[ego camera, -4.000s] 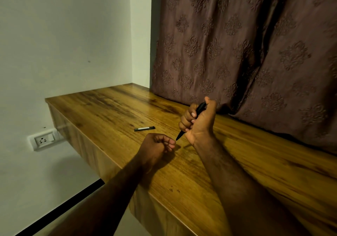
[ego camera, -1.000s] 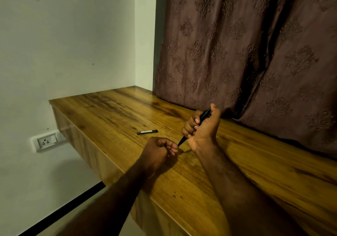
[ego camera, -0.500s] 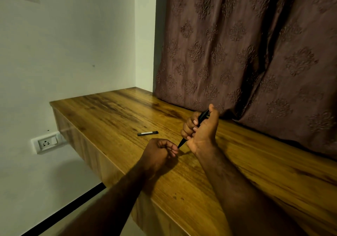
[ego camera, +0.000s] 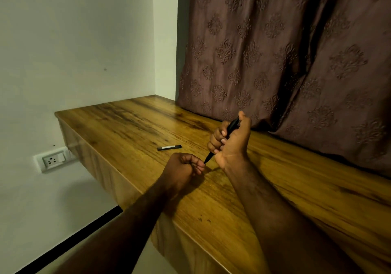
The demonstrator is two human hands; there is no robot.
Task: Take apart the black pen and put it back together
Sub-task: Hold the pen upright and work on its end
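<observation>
My right hand is closed around the black pen, which slants from upper right down to a pointed tip near the table. My left hand is curled just below and left of it, with its fingertips pinched at the pen's tip. Most of the barrel is hidden inside my right fist. A short black piece with a silver band, the pen's cap, lies flat on the wooden table, left of both hands and apart from them.
A brown patterned curtain hangs along the table's far side, right behind my right hand. A white wall meets the table on the left, with a socket below the table's level. The table's near edge runs diagonally under my left forearm.
Both hands keep nearly the same pose throughout. My left fingertips have closed in on the pen's tip. The cap on the table has not moved.
</observation>
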